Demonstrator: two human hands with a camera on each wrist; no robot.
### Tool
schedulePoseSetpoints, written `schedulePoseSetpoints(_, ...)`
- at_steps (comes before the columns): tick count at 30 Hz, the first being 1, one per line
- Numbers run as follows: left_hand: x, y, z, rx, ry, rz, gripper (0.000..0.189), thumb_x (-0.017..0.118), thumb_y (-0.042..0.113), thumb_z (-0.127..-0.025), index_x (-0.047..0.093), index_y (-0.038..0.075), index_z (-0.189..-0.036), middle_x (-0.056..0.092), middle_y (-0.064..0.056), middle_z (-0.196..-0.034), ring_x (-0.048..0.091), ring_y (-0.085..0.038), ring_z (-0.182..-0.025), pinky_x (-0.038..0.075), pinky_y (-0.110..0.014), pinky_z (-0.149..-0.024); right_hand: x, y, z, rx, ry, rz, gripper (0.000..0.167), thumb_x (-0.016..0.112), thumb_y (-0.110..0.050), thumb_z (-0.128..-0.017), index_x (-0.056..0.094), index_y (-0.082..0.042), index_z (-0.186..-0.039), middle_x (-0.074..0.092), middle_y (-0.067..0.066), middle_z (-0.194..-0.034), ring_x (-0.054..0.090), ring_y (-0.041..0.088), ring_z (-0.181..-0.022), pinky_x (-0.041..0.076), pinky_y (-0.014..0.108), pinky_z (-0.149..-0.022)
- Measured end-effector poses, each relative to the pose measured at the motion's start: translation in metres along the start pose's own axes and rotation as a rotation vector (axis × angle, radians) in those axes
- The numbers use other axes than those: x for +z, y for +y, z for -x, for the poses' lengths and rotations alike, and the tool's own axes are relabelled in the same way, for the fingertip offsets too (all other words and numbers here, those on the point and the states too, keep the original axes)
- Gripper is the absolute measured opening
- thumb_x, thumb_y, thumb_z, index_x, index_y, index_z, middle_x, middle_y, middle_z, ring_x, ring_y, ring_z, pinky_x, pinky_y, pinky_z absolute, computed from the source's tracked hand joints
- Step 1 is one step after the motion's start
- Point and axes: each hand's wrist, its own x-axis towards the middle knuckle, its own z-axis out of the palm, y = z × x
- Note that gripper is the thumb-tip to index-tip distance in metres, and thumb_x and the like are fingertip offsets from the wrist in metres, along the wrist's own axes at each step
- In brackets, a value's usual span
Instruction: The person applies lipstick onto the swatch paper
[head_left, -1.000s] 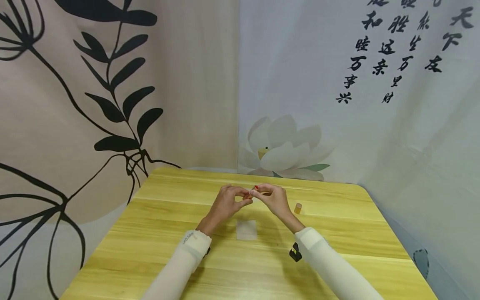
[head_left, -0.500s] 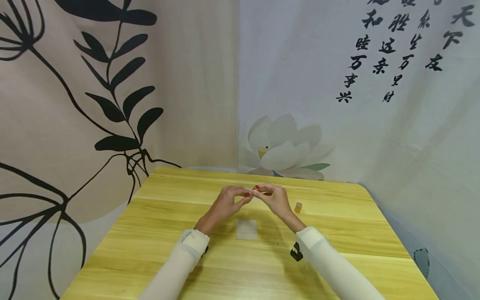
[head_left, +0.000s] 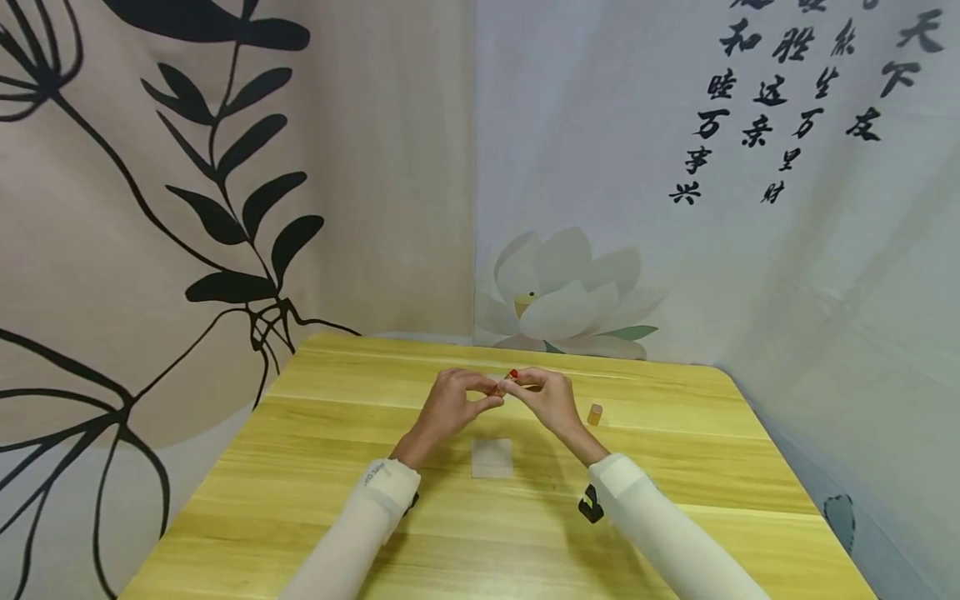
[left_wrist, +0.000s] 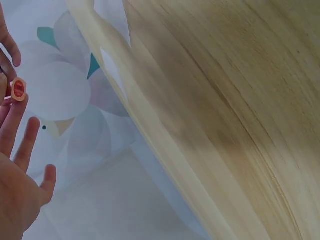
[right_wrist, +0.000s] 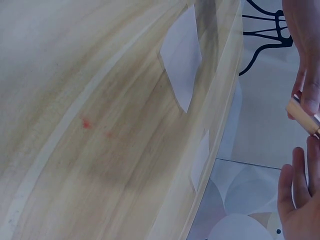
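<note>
Between my two hands, over the far middle of the table, is a lipstick. It is a small gold-coloured tube (right_wrist: 302, 116) with a red core (left_wrist: 19, 89) inside its rim, seen end-on in the left wrist view. My left hand (head_left: 447, 408) pinches it from the left and my right hand (head_left: 552, 404) from the right. The fingertips of both hands meet around it and hide much of the tube. A spot of red shows near the right fingertips in the head view. Just right of my right hand a small orange-gold cap-like block (head_left: 595, 414) stands on the table.
A pale square of paper (head_left: 492, 458) lies on the wooden table (head_left: 360, 400) below the hands. Small red marks (right_wrist: 86, 123) spot the tabletop. Printed cloth (head_left: 397, 167) hangs behind the table's far edge.
Both hands stay in nearly the same spot around the lipstick, with only slight finger movement. The paper and the block have not moved on the table.
</note>
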Motion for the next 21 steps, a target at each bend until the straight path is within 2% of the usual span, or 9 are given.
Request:
schedulePoseSetpoints(4,0.002,-0.002,0.0,-0.002,0.02,0.01,0.023,0.087,0.031,-0.085,0.084,0.018,-0.104,0.079,0.008,-0.095,0.072,-0.01,-0.094,0.049,-0.044,-0.105,0.0,0.0,0.0,0.01,0.006,-0.001,0.018,0.081,-0.027,-0.092,0.082,-0.011,-0.1,0.08,0.003,-0.098,0.077,0.02,-0.092,0.062,0.03,-0.081)
schedulePoseSetpoints(6,0.003,-0.003,0.001,-0.011,0.019,0.029,0.027,0.087,0.031,-0.085,0.083,0.017,-0.107,0.079,0.006,-0.101,0.072,-0.012,-0.098,0.052,-0.041,-0.102,0.0,0.001,-0.001,0.014,0.011,-0.002,0.019,0.081,-0.028,-0.092,0.082,-0.011,-0.1,0.08,0.003,-0.098,0.077,0.02,-0.092,0.062,0.031,-0.081)
schedulePoseSetpoints(12,0.001,-0.001,0.001,-0.062,-0.042,0.056,0.031,0.081,0.033,-0.091,0.08,0.015,-0.117,0.076,0.002,-0.117,0.071,-0.015,-0.111,0.057,-0.036,-0.096,0.0,0.004,-0.002,0.011,0.011,-0.007,0.019,0.081,-0.029,-0.092,0.082,-0.012,-0.1,0.08,0.002,-0.099,0.076,0.019,-0.093,0.061,0.031,-0.083)
schedulePoseSetpoints(16,0.001,-0.002,-0.001,-0.071,-0.077,0.052,0.025,0.077,0.031,-0.095,0.081,0.018,-0.117,0.077,0.005,-0.116,0.071,-0.012,-0.108,0.057,-0.035,-0.094,0.001,0.007,-0.002,0.011,0.008,-0.018,0.018,0.081,-0.028,-0.092,0.082,-0.012,-0.101,0.08,0.002,-0.099,0.076,0.019,-0.094,0.061,0.031,-0.083)
schedulePoseSetpoints(21,0.0,-0.003,-0.004,-0.086,-0.095,0.052,0.024,0.077,0.028,-0.095,0.081,0.016,-0.115,0.078,0.003,-0.112,0.072,-0.015,-0.106,0.058,-0.038,-0.094,0.001,0.012,-0.005,0.012,-0.022,-0.017,0.018,0.08,-0.027,-0.093,0.081,-0.012,-0.103,0.08,0.002,-0.102,0.076,0.019,-0.097,0.061,0.03,-0.083)
